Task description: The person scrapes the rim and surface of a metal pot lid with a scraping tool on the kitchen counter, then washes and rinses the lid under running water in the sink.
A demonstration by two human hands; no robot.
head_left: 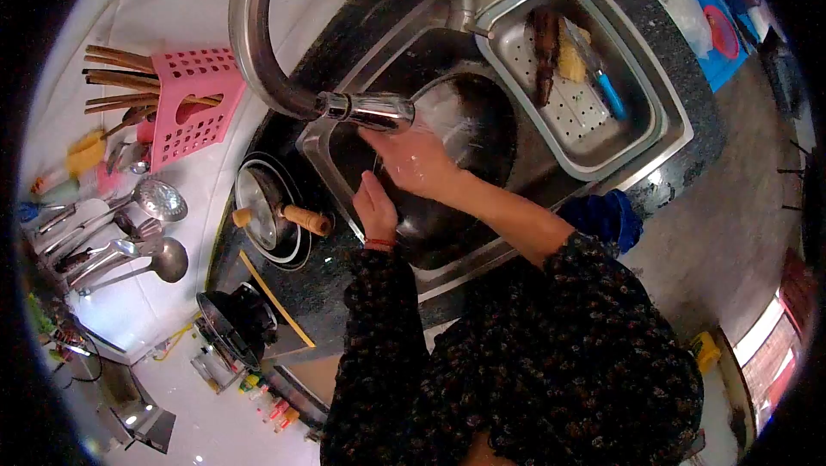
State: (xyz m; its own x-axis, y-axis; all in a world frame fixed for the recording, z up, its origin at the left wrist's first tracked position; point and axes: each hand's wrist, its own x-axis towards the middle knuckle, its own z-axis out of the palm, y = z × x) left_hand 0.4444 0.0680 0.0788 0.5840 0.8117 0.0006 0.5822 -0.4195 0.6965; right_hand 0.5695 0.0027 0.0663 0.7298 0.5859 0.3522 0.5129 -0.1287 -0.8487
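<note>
Under the metal faucet point(366, 111), at the left side of the sink, are both of my hands. My right hand point(417, 162) is wet and reaches just below the spout; its fingertips are partly hidden there, and what it holds, if anything, does not show. My left hand point(375, 206) is lower and to the left, its fingers extended with nothing visible in them. A dark round pan point(490, 135) with water in it lies in the sink basin, beneath and beside my right hand.
A steel drainer tray point(559, 130) at the upper right holds a blue-handled knife point(611, 94) and brown and yellow items. Lidded pots point(271, 238) sit left of the sink. A pink chopstick basket point(202, 61) and ladles point(169, 261) hang on the wall.
</note>
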